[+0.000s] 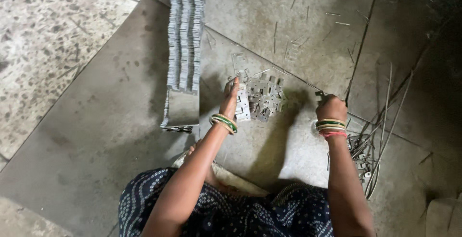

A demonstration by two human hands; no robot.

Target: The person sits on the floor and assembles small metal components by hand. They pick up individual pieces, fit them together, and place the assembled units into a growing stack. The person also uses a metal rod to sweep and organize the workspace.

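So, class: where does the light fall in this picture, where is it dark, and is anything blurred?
Head view: light falls brightest on the floor at top centre; the right edge sinks into deep shadow; the left hand and right hand cast dark shadows towards the person; the pile of small metal plates looks slightly soft.

I see a long stack of metal plates [184, 39] running from top centre down to mid-frame. Right of its lower end lies a pile of small metal pieces [263, 97], between my left hand [230, 99] and right hand [331, 108]. Thin rods [385, 126] lie at the right edge, beside the right wrist.
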